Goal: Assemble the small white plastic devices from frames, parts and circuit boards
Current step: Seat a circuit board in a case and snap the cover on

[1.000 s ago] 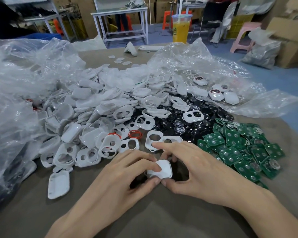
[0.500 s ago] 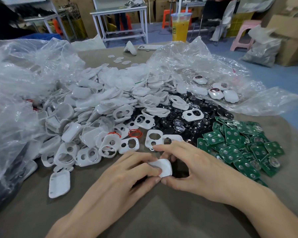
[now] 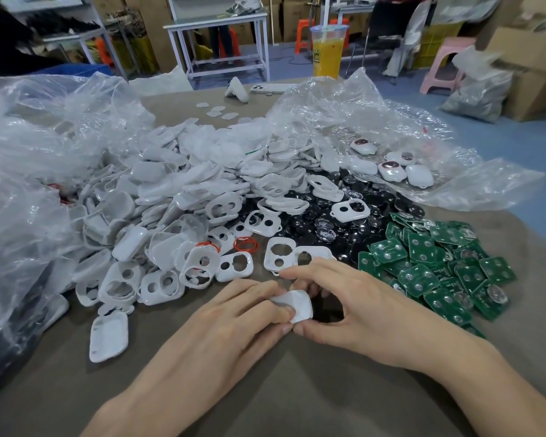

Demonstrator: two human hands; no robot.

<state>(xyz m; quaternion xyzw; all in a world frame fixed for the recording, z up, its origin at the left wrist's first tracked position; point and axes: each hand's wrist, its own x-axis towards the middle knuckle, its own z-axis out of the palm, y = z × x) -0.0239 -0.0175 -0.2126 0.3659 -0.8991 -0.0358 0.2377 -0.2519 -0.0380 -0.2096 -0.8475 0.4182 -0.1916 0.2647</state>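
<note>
Lower centre of the frame: small white device (image 3: 299, 305) pinched from both sides, left hand (image 3: 227, 323) with fingertips curled on its left edge, right hand (image 3: 363, 310) with thumb beneath and fingers arched over the top. Low over the brown table (image 3: 297, 395); touching it or not, unclear. Behind, centre left, heaped white frames (image 3: 221, 208); at centre, black discs (image 3: 316, 225); at right, green circuit boards (image 3: 435, 263). Upper right, on clear plastic bag (image 3: 470, 187) — a few finished devices (image 3: 391, 171). Among the frames, an orange ring (image 3: 246, 244). Top centre, cup of orange drink (image 3: 328, 52).
</note>
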